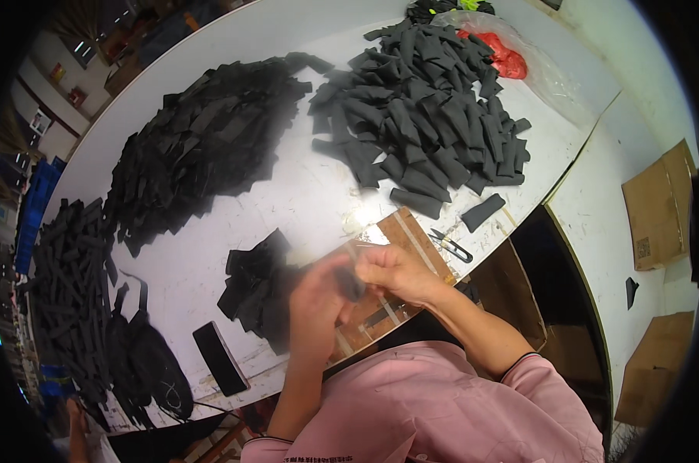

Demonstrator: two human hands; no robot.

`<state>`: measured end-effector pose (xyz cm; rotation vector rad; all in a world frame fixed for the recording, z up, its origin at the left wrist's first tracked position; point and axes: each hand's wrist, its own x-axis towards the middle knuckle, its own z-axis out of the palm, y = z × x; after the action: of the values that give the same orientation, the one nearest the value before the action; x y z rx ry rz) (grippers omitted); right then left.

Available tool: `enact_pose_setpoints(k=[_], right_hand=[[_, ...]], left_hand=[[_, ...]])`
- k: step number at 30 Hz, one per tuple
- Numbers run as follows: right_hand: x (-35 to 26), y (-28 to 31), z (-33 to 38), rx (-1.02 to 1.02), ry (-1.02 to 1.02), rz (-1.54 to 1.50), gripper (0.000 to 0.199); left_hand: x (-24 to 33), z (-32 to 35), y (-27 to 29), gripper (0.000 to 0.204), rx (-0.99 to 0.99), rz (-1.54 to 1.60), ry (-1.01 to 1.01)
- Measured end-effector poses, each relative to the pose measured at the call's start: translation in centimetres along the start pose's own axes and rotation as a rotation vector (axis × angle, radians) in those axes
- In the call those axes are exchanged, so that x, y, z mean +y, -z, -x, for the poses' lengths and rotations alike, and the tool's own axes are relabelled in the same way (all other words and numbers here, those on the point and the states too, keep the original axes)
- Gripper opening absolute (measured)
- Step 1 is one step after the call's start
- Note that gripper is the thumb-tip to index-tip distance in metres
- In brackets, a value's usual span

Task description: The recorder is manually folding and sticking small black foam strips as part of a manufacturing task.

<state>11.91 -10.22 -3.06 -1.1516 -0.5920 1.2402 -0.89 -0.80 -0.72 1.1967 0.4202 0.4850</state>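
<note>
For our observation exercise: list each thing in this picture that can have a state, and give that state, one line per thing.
left hand: closed on the dark strip, blurred
right hand: closed on the same strip
dark strip: pinched between both hands
snips: lying on the table, untouched
phone: flat, screen dark
clear plastic bag: lying slack, red material inside
cardboard box: lying flattened

Left hand [316, 305]: motion-blurred; grip unclear
Dark piece [351, 282]: mostly hidden between both hands
Far pile [442, 6]: cut off by edge
</note>
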Motion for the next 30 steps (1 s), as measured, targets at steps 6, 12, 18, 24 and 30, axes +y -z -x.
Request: enact_pose_setpoints(k=[6,12,18,24,30], right_hand=[[-3.3,-0.8,1.0,0.214,0.417,0.559,0.020],[-5.1,-2.3,2.0,0.123,0.729,1.435,0.024],[-1.1,-0.6,1.3,0.157,0.572,1.279,0.021],[0.2,-0.2,1.7,0.139,0.666,0.971,0.013],[0.6,-0.1,1.4,0.149,0.541,0.937,0.020]], left_hand=[[2.6,-1.1,-0.5,0.021,-0.047,-0.327,-0.412],[1.8,0.6,-1.2,0.011,0.130,0.193,-0.286],[-0.3,-1.4,-0.6,0.012,-0.091,0.201,-0.149],[2.8,-1.6,-3.0,0.015,-0.126,-0.569,-0.082],[2.6,-1.3,-3.0,0.015,-0.098,-0.442,-0.300]])
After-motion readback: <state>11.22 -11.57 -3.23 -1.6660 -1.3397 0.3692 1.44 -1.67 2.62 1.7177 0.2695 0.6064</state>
